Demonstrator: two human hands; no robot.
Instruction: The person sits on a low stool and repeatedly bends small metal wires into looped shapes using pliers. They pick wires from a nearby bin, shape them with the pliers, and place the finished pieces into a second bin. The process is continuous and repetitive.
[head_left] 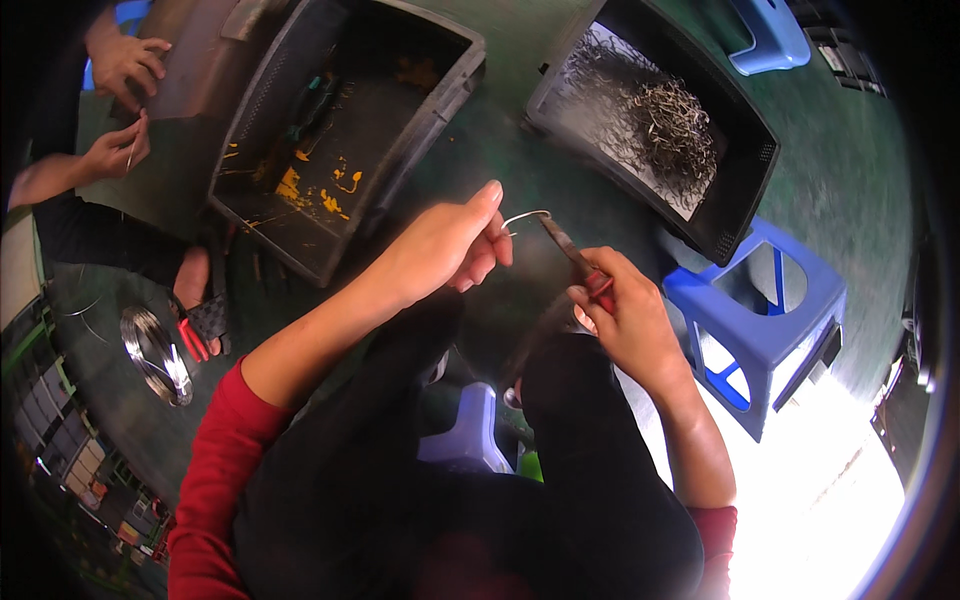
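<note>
1. A bent wire piece (pixel 524 217) sits pinched in my left hand (pixel 450 245), between both hands.
2. My right hand (pixel 622 315) grips red-handled pliers (pixel 578 258), their tip touching the wire.
3. Beyond my right hand, a black crate (pixel 745 175) holds wire scraps (pixel 670 125).

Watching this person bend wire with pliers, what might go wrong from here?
Three things, perhaps. The left hand pinches the short bent wire right where the pliers in the right hand grip it, so a slip might nip or prick a finger. If released, the wire may spring off onto the dark floor rather than into the crate of wire pieces. A co-worker's hands are close by.
</note>
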